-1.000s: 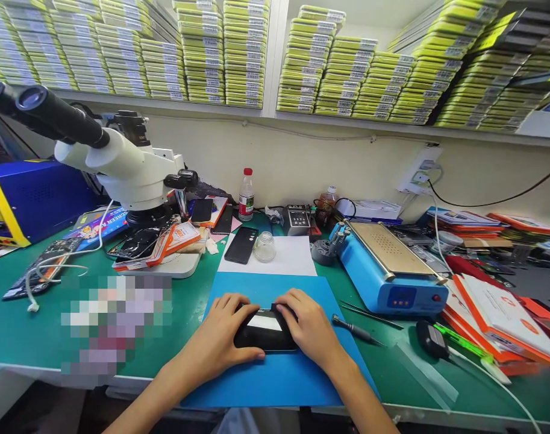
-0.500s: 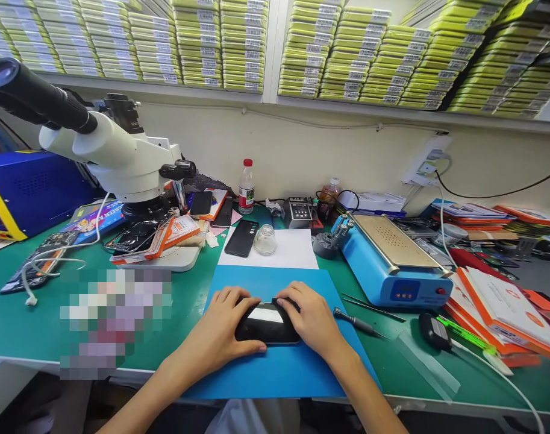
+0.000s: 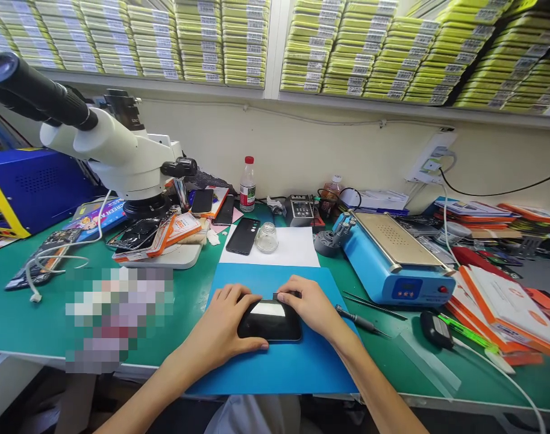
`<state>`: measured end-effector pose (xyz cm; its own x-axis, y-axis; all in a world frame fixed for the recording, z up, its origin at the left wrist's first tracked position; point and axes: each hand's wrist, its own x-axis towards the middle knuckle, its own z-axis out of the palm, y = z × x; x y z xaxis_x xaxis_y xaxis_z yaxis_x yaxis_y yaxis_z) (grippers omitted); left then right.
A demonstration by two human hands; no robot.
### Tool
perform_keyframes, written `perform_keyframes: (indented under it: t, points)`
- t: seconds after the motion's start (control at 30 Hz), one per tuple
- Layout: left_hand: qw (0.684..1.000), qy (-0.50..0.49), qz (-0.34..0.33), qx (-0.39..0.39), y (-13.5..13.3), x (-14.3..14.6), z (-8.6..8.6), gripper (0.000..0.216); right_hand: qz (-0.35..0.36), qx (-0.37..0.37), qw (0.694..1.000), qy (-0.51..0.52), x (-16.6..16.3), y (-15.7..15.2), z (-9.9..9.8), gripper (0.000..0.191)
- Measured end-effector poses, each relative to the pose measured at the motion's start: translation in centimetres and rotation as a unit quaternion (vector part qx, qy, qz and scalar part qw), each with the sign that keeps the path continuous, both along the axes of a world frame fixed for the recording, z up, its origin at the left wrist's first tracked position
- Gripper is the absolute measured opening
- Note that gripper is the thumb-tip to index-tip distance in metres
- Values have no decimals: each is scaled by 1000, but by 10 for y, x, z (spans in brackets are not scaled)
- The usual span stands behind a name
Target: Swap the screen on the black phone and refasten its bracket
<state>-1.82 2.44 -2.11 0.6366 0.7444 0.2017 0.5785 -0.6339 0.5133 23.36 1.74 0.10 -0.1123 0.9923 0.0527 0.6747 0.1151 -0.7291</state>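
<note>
A black smartphone (image 3: 270,325) lies sideways on the blue mat (image 3: 238,374), its glossy face up with a bright reflection along the far edge. My left hand (image 3: 232,319) is wrapped round the phone's left end, thumb along the near edge and fingers at the far side. At the far right edge, my right hand (image 3: 306,304) pinches a small dark flat piece (image 3: 280,296) between thumb and forefinger; its kind is too small to tell. Just right of that hand lies a screwdriver (image 3: 362,319), and beyond it a pair of dark tweezers (image 3: 374,305).
Behind the mat, a black phone back cover (image 3: 243,236) and a glass jar (image 3: 266,239) rest on white paper. A blue heating plate machine (image 3: 392,265) stands at right, a microscope (image 3: 125,154) at left. A bottle (image 3: 247,187) is near the wall.
My right hand has shifted slightly right, off the phone's right end, which shows more now. My left hand keeps its grip. The view has moved slightly.
</note>
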Motion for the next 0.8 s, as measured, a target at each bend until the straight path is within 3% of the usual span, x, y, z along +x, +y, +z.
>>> perform_keyframes:
  t: [0.2,0.43,0.63,0.8]
  points:
    - [1000,-2,0,-7,-1,1,2,75,-9,-12,999,32,3,5,-1,15]
    - [999,-9,24,-28,-6,-14,3,111,-47,87,995,-6,0,-9,6,26]
    - [996,-24,79,-44,-9,-28,4,70,26,98,994,-47,-41,-8,13,20]
    - [994,-34,88,-49,-11,-26,4,69,60,91,991,-77,-64,1,15,18]
